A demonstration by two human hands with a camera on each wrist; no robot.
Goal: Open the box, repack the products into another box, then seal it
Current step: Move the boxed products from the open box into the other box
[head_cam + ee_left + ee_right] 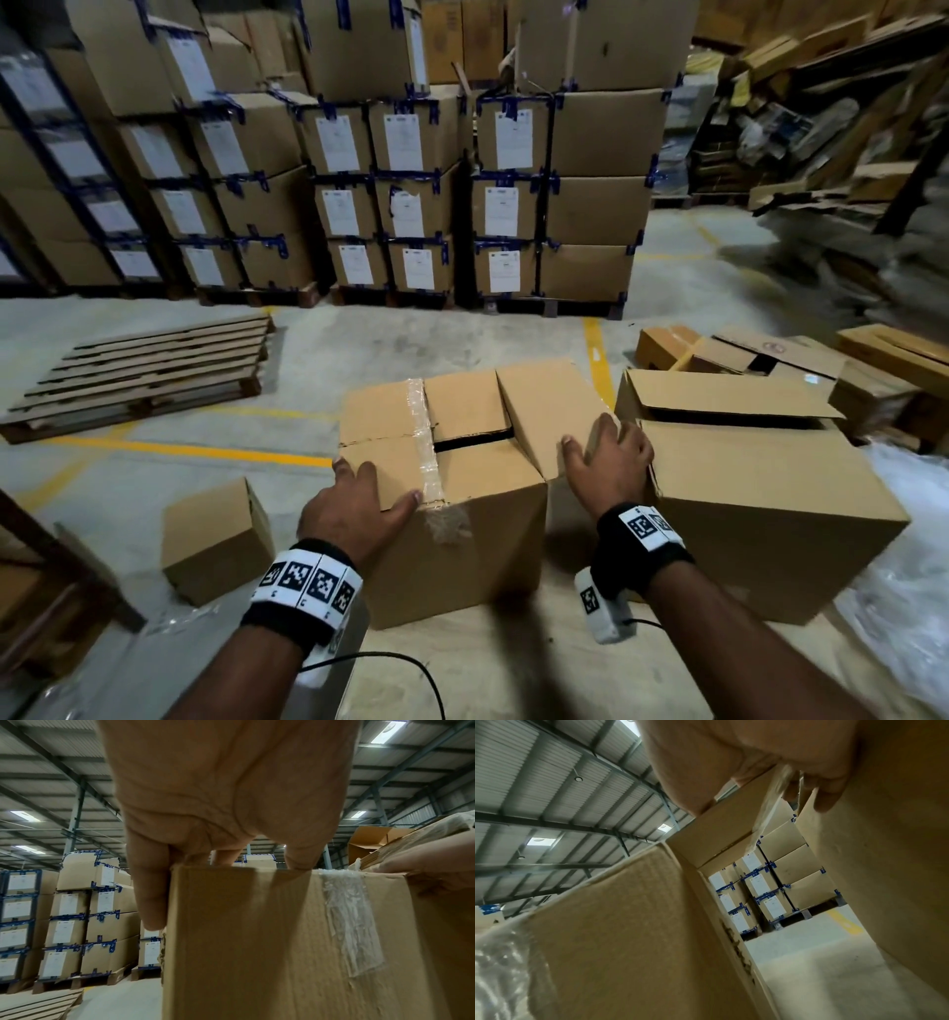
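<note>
1. The taped cardboard box (447, 493) stands on the floor directly in front of the person, its clear tape strip (429, 437) running across the top and down the near face, wrinkled and partly torn at the near edge.
2. Opening looks only begun: the right-hand top flap (544, 411) is raised and a dark gap shows beneath it, while the taped left part of the top lies flat.
3. The left hand (359, 506) grips the box's near top edge at the left corner, its fingers (151, 892) curled over the edge and down the side, the thumb near the tape.
4. The right hand (608, 462) grasps the edge of the raised flap, thumb on top and fingers (826, 799) wrapped behind the cardboard.
5. No products are visible; the inside of the box is too dark to read.
6. Just to the right stands a second cardboard box (760, 514) with its flaps loosely open, probably the receiving box; the pictures do not show what it holds.
7. Judged from this, unpacking, repacking and sealing are all left to do.
8. A small cardboard box (215, 539) sits to the left, a wooden pallet (144, 375) beyond it, and stacked labelled cartons (411, 180) behind.
</note>
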